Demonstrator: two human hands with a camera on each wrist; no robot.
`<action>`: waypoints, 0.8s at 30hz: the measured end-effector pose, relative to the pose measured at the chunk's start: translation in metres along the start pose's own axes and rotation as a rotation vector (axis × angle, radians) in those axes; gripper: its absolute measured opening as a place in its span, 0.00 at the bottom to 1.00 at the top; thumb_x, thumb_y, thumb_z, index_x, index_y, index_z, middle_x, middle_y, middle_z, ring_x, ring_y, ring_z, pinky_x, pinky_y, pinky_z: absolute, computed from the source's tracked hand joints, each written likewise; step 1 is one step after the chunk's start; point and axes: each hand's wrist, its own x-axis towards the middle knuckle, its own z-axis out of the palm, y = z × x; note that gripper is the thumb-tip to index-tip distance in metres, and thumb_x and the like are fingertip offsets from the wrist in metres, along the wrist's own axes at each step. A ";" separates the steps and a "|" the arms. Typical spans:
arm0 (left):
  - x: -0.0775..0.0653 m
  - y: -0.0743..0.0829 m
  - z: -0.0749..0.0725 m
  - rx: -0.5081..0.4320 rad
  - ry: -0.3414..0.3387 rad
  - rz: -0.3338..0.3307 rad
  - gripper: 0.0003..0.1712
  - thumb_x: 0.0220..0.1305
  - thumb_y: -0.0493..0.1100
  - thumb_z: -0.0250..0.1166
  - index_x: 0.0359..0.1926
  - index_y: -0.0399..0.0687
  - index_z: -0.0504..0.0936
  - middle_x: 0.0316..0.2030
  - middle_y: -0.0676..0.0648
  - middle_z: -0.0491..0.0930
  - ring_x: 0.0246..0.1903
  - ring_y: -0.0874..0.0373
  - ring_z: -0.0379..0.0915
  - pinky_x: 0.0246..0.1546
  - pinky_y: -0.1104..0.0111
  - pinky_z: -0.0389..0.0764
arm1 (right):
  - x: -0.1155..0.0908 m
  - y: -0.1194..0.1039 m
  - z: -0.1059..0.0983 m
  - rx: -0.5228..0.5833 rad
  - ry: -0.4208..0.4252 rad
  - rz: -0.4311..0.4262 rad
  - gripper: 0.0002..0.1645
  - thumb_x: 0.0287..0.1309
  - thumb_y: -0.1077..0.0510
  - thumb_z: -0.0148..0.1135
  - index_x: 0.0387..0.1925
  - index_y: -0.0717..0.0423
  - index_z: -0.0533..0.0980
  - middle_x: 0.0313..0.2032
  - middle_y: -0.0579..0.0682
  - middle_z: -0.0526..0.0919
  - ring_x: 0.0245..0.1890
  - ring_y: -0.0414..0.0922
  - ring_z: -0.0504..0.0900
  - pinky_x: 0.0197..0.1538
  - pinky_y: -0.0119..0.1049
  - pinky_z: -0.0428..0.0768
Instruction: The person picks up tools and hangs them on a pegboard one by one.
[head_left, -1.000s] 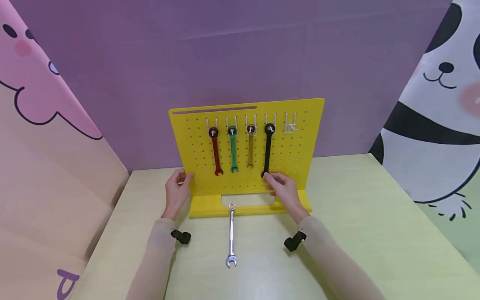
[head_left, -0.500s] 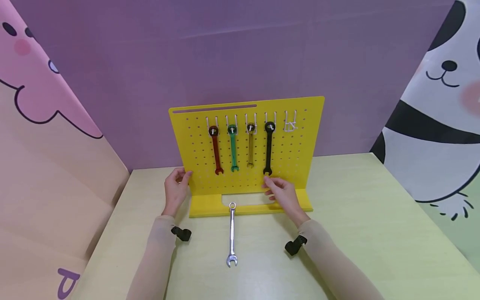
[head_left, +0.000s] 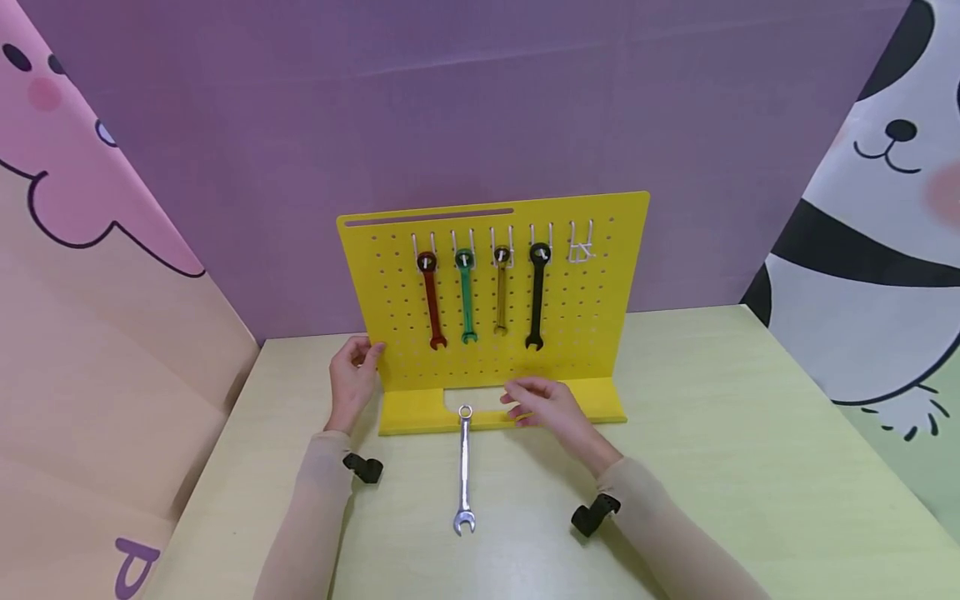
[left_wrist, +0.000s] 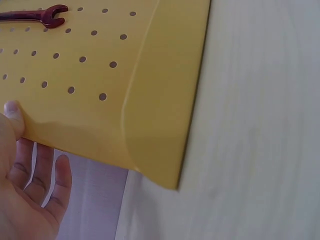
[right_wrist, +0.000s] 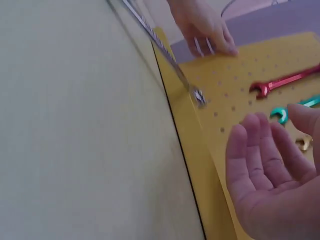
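Observation:
A yellow pegboard (head_left: 570,325) stands on the table, with red (head_left: 431,300), green (head_left: 467,296), gold (head_left: 501,292) and black (head_left: 537,296) wrenches hanging from its white hooks. My left hand (head_left: 352,382) grips the board's left edge; in the left wrist view the thumb (left_wrist: 14,117) lies on the front face and the other fingers are behind. My right hand (head_left: 551,408) is over the board's base, fingers loosely bent and holding nothing. To its left, a silver combination wrench (head_left: 464,475) has its ring end on the base's front lip and its open end toward me.
A bare white hook (head_left: 581,246) is at the board's upper right. The base has a cut-out (head_left: 476,398) in its middle. Pale table (head_left: 735,433) surrounds the board, and a purple backdrop (head_left: 480,108) rises behind it.
My right hand has let go of the black wrench's lower end and moved down and left toward the silver wrench. The black wrench now hangs free. My left hand stays on the board's edge.

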 end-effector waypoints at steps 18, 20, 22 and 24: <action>0.001 -0.001 0.000 0.001 -0.023 0.015 0.13 0.74 0.44 0.70 0.45 0.37 0.84 0.33 0.50 0.77 0.36 0.55 0.70 0.38 0.75 0.70 | -0.029 0.015 0.041 0.044 -0.193 0.123 0.26 0.78 0.54 0.62 0.64 0.70 0.74 0.56 0.65 0.87 0.50 0.51 0.91 0.53 0.43 0.89; 0.002 -0.002 0.000 0.001 -0.020 0.013 0.13 0.74 0.44 0.70 0.45 0.37 0.84 0.32 0.50 0.77 0.36 0.55 0.70 0.38 0.75 0.70 | -0.029 0.017 0.044 0.063 -0.199 0.136 0.26 0.78 0.55 0.61 0.65 0.71 0.73 0.56 0.66 0.87 0.50 0.51 0.91 0.53 0.43 0.89; 0.002 -0.003 0.000 0.004 -0.019 0.009 0.13 0.74 0.45 0.70 0.45 0.37 0.84 0.32 0.51 0.77 0.36 0.56 0.70 0.39 0.75 0.70 | -0.030 0.017 0.047 0.081 -0.202 0.143 0.26 0.78 0.56 0.61 0.66 0.72 0.72 0.57 0.67 0.86 0.50 0.51 0.91 0.53 0.43 0.89; 0.002 -0.003 -0.001 0.007 -0.021 0.006 0.13 0.74 0.45 0.70 0.45 0.38 0.84 0.32 0.52 0.77 0.36 0.56 0.70 0.39 0.75 0.70 | -0.030 0.017 0.050 0.099 -0.205 0.147 0.28 0.78 0.56 0.61 0.67 0.72 0.71 0.57 0.67 0.86 0.50 0.50 0.91 0.53 0.43 0.89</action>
